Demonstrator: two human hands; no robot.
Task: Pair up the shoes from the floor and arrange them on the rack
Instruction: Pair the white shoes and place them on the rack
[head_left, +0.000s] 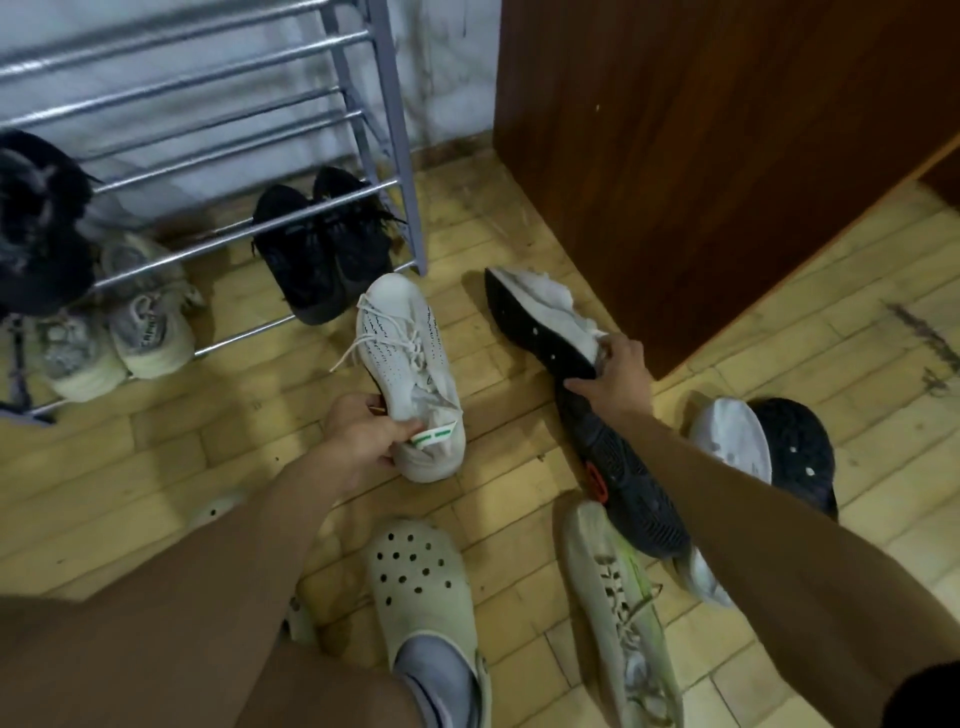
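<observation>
Leftward on the rack (402, 156), a black blurred shape (41, 223), cut off.

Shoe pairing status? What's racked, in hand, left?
Done: a black pair and a pale pair sit at the bottom of the rack. In hand: left hand grips an upright white sneaker by the heel; right hand grips a black-soled sneaker lying on its side, probably its mate. Left, at least: a dark sole-up shoe, a white-and-black shoe and a green-laced sneaker on the floor.
</observation>
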